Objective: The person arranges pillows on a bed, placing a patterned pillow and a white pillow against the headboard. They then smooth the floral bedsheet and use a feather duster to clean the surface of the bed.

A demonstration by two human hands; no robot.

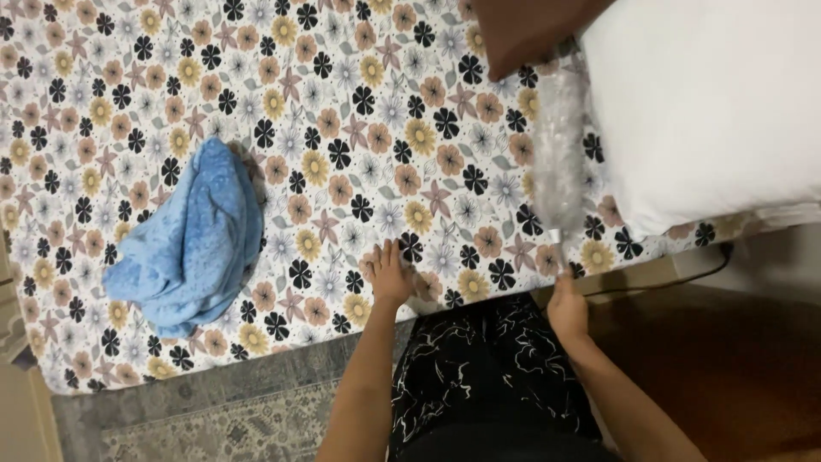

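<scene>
duster, pale grey and fluffy, blurred, lies upright across the floral bed sheet, its head touching the sheet just beside the white pillow. its thin handle runs down to the sheet's near edge, where the right hand holds it, fingers closed together around the handle end. the pillow sits to the right of the duster, covering that corner of the sheet, and a brown cushion rests above the duster's top, overlapping the pillow's upper left edge. the left hand lies flat on the sheet, left of the duster and near the sheet's front edge, fingers spread slightly apart and pressed on the fabric. further left of the duster, well apart from both hands, a crumpled light blue cloth sits on the sheet. below the sheet's edge, black trousers with white lines show between the two forearms. a grey patterned rug lies under the sheet's front edge on the left, and dark wooden floor lies below the pillow, with a thin dark cable running along there.
</scene>
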